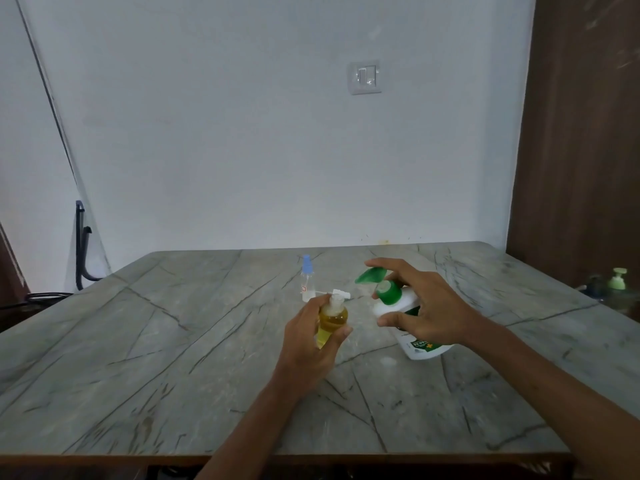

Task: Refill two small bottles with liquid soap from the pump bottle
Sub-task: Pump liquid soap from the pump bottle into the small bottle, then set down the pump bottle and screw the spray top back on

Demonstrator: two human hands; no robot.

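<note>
Left hand (311,344) grips small yellow-filled plastic bottle (332,320); right hand (426,306) clasps tilted white green-pump bottle (394,301); misaimed nozzle (367,275) risks spilling soap.

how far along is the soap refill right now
Looks done: the small bottle of yellow liquid is nearly full; a white pump top lies on the table behind it. In hand: the left hand holds that bottle while the right hand grips the pump bottle, tilted toward it. Left: the blue-capped bottle stands capped and looks clear, seemingly not refilled.
</note>
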